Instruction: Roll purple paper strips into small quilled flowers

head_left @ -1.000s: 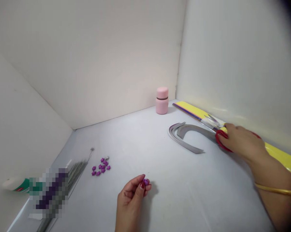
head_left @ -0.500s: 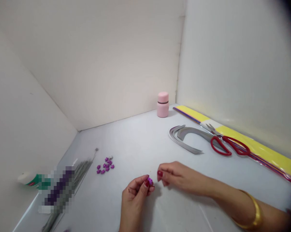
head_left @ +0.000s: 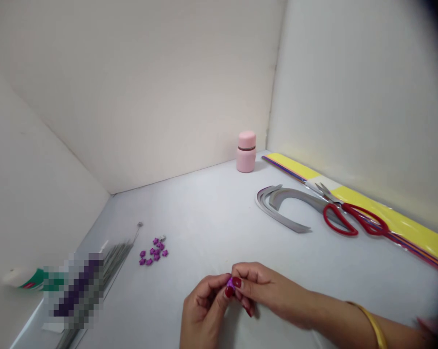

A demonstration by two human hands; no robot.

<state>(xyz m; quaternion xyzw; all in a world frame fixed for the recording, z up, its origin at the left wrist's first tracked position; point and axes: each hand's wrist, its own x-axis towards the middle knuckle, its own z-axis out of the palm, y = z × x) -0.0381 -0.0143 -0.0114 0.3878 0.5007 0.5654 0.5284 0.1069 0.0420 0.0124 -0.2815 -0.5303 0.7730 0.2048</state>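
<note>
Between my fingertips is a small purple paper star (head_left: 231, 283), mostly covered by the fingers. My left hand (head_left: 206, 308) pinches it from the left, thumb in front. From the right, my right hand (head_left: 264, 286) grips the same star between thumb and forefinger, its other fingers curled below. To the left on the table lies a loose cluster of several purple paper stars (head_left: 156, 251), with a small silvery piece (head_left: 163, 238) at its back edge.
Grey paper strips (head_left: 284, 220) curve on the table at right. Red-handled scissors (head_left: 340, 225) rest partly on a long yellow packet (head_left: 371, 206). A pink flask (head_left: 246, 152) stands by the back corner. Thin grey stems (head_left: 119, 259) and a green-and-white tube (head_left: 32, 280) lie at left.
My right hand has moved left and down to the purple star and now grips it together with my left hand. The camera view has shifted slightly.
</note>
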